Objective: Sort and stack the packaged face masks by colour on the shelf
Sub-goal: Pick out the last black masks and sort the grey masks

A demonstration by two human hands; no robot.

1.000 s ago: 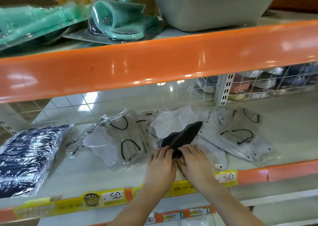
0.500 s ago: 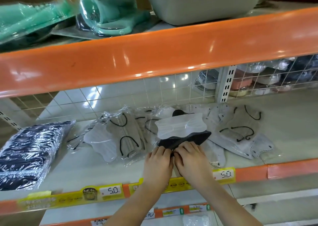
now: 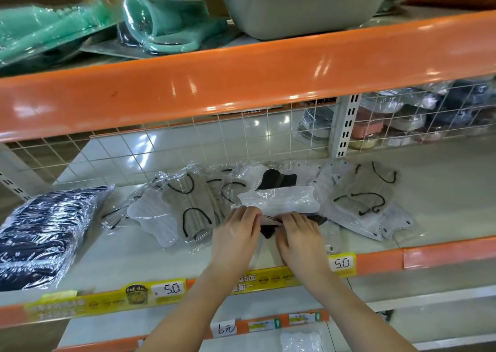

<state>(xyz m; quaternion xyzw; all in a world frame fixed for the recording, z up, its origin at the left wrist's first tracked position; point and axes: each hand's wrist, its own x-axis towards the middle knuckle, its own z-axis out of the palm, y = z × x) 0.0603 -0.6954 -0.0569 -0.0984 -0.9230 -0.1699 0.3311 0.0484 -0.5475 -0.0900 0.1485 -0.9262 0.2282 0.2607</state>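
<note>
Several packaged face masks lie scattered on the white shelf (image 3: 134, 255). My left hand (image 3: 234, 235) and my right hand (image 3: 300, 233) sit side by side at the shelf's middle front, both gripping the near edge of a small stack: a white mask pack (image 3: 279, 200) on top of a black mask pack (image 3: 268, 231). Another black mask pack (image 3: 276, 178) lies behind the stack. Grey masks with black ear loops (image 3: 193, 204) lie to the left, more grey masks (image 3: 367, 190) to the right. A dark navy stack (image 3: 40, 233) fills the shelf's left end.
An orange shelf beam (image 3: 241, 83) hangs low above my hands. A wire grid (image 3: 188, 142) backs the shelf, with a slotted upright (image 3: 343, 126) at right. The shelf front carries yellow price tags (image 3: 169, 290). Teal packaged goods (image 3: 161, 27) and a grey tub (image 3: 295, 2) sit above.
The stack held upright with its black pack showing has been tipped down flat toward the shelf, the white pack now on top. Both hands stayed on its near edge.
</note>
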